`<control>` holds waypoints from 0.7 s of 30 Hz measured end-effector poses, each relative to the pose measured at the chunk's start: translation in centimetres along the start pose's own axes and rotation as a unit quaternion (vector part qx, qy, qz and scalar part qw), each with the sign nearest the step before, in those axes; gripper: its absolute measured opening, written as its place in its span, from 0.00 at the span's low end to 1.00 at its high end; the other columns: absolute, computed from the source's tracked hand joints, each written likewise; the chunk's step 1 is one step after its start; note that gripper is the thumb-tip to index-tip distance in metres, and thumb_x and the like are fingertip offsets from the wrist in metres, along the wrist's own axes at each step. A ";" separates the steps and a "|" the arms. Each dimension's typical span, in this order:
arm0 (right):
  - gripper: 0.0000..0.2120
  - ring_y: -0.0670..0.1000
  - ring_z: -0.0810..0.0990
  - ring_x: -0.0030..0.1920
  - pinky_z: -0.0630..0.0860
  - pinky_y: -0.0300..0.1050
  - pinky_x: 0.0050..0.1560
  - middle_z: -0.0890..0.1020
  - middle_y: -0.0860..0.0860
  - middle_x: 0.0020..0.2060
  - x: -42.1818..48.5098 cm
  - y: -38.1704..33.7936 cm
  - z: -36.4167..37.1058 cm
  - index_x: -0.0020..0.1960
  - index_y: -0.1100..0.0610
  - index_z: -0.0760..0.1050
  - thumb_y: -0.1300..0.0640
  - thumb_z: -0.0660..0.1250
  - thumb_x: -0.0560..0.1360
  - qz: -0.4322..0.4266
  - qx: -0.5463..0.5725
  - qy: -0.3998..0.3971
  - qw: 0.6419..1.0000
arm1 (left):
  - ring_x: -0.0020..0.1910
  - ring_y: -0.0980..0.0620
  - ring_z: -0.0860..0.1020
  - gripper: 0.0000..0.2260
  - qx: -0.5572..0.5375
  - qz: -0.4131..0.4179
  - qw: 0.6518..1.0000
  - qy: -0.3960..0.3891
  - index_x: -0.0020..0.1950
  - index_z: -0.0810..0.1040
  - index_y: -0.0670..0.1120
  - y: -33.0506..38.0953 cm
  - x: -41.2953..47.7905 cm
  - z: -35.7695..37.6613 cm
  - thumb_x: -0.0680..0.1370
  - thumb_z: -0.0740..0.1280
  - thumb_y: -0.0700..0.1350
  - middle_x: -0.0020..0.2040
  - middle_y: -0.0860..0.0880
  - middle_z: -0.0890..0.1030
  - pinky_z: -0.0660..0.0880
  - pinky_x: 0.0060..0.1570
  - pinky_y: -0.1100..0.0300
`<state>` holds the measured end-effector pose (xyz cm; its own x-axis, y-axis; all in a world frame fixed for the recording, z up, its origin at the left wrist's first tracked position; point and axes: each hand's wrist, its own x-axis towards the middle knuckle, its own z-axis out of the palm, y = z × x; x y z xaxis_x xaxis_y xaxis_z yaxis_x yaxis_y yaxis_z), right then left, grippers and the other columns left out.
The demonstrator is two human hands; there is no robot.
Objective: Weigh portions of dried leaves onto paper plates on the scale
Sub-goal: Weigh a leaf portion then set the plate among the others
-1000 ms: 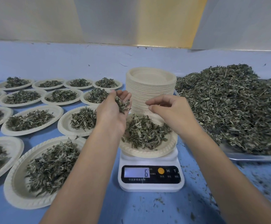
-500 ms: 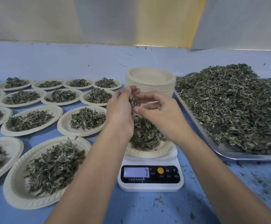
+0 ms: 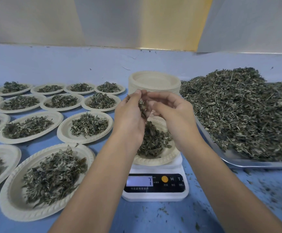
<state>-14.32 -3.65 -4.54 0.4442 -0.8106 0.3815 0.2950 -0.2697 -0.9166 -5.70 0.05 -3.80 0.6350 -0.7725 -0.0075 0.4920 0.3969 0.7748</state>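
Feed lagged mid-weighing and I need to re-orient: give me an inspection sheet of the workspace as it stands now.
Surface: blue table.
Job's things: scale reads 7; the paper plate on it bears leaves; stack of empty plates behind it; metal tray with a leaf heap at right; filled plates in rows at left.
Clutter: leaf crumbs on the table, front right.
Hands: left hand holds a leaf clump above the plate; right hand pinches at the same clump.
Cables: nothing seen.
Surroundings: pale wall panels behind.
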 end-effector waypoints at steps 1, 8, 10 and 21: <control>0.10 0.45 0.81 0.42 0.76 0.35 0.42 0.84 0.48 0.39 0.1 -0.1 -0.1 0.45 0.57 0.81 0.70 0.66 0.73 0.015 0.031 0.020 0.999 | 0.35 0.54 0.78 0.08 -0.019 -0.010 1.000 -0.003 0.45 0.75 0.42 0.1 0.0 0.1 0.81 0.60 0.40 0.38 0.47 0.79 0.76 0.37 0.64; 0.10 0.49 0.82 0.51 0.78 0.38 0.53 0.83 0.57 0.50 1.3 -0.6 -1.8 0.54 0.63 0.78 0.67 0.59 0.77 0.101 0.212 0.121 0.964 | 0.39 0.53 0.81 0.05 -0.050 -0.055 0.997 -0.010 0.45 0.76 0.44 -1.0 0.1 3.2 0.79 0.64 0.37 0.41 0.47 0.81 0.78 0.43 0.63; 0.11 0.48 0.82 0.48 0.78 0.37 0.52 0.83 0.55 0.46 1.6 -0.8 -2.6 0.56 0.63 0.77 0.64 0.59 0.78 0.122 0.264 0.149 0.945 | 0.37 0.54 0.80 0.05 -0.052 -0.067 0.996 -0.009 0.44 0.76 0.45 -2.1 0.1 4.9 0.78 0.65 0.37 0.39 0.48 0.80 0.77 0.39 0.64; 0.07 0.49 0.71 0.31 0.69 0.33 0.26 0.73 0.53 0.33 2.2 0.4 -11.0 0.43 0.57 0.71 0.59 0.57 0.77 0.201 0.283 0.366 0.863 | 0.60 0.46 0.73 0.28 0.016 -0.252 0.964 -0.081 0.60 0.76 0.44 -9.9 0.6 12.0 0.77 0.55 0.65 0.59 0.44 0.77 0.65 0.66 0.52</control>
<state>-22.54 -11.27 -5.43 0.0136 -0.9468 -0.3214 0.7001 0.2385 -0.6731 -17.32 -10.28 -3.93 0.2179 -0.9316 -0.2908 0.6939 -0.0617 0.7174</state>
